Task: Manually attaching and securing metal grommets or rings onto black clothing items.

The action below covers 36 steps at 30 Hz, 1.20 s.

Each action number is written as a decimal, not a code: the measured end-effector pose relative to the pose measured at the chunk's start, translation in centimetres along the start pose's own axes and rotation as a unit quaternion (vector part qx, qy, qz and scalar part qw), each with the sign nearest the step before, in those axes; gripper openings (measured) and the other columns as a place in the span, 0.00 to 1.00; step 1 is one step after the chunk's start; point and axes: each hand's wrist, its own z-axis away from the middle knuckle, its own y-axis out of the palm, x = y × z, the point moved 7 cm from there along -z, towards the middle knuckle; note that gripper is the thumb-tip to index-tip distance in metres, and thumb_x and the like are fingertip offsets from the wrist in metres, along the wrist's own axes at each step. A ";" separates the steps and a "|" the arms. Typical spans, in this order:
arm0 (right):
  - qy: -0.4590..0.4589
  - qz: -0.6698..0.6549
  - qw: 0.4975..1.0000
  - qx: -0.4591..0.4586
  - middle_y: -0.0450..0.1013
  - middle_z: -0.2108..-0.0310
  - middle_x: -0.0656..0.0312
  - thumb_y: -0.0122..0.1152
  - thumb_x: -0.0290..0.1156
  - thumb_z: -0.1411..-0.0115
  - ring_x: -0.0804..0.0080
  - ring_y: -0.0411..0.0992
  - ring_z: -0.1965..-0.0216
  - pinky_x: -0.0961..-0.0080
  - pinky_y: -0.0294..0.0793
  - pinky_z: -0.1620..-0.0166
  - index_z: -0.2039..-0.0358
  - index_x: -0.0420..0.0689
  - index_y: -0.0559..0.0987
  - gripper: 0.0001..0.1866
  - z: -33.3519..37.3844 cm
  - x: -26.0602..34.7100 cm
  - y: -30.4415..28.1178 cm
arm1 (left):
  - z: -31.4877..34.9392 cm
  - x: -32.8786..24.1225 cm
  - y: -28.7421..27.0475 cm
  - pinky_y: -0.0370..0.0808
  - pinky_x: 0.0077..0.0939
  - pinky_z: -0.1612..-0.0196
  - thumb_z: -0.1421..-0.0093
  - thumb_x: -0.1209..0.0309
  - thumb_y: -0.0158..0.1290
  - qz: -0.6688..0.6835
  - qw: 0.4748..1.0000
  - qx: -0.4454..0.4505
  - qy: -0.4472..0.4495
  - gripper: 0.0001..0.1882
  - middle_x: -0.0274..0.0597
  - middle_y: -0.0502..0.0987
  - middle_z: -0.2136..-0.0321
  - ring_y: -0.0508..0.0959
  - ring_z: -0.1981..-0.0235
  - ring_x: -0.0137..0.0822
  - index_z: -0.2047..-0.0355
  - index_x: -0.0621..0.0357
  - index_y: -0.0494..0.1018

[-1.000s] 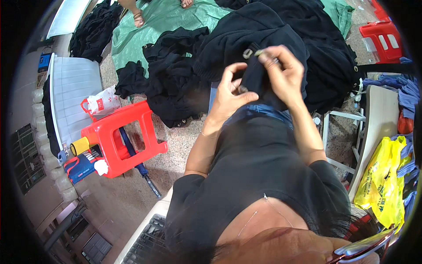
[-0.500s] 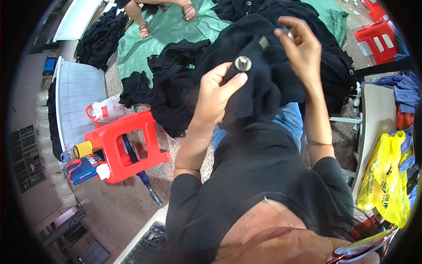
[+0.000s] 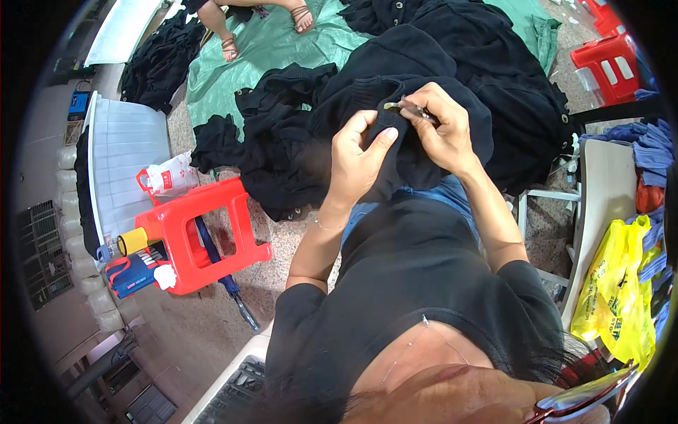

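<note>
A black knit garment (image 3: 417, 60) lies bunched in front of my lap. My left hand (image 3: 355, 161) pinches its edge between thumb and fingers, just below a small round metal button (image 3: 390, 106). My right hand (image 3: 446, 134) is closed around a small, slim metal tool (image 3: 424, 113), whose exact kind its fingers hide. The fingertips and the tool's tip meet the garment beside the button, close to my left thumb.
More black garments (image 3: 275, 99) lie on a green tarp (image 3: 233, 85), where another person's feet (image 3: 302, 18) show. At left are a red stool (image 3: 205, 247), a blue box (image 3: 134, 272) and an umbrella (image 3: 240, 304). A yellow bag (image 3: 614, 283) hangs at right.
My right hand has come down and left from above the garment to the button. My left hand still grips the cloth, and the button has turned from facing up to more edge-on.
</note>
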 end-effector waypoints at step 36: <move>0.044 0.120 0.991 -0.027 0.76 0.75 0.63 0.68 0.30 0.45 0.71 0.74 0.80 0.78 0.70 0.76 0.69 0.42 0.81 0.06 3.0 0.0 0.6 | 0.4 2.8 -1.0 0.75 0.18 0.54 0.40 0.80 0.58 -0.118 0.978 -0.128 0.115 0.10 0.39 0.81 0.63 0.78 0.61 0.25 0.57 0.67 0.77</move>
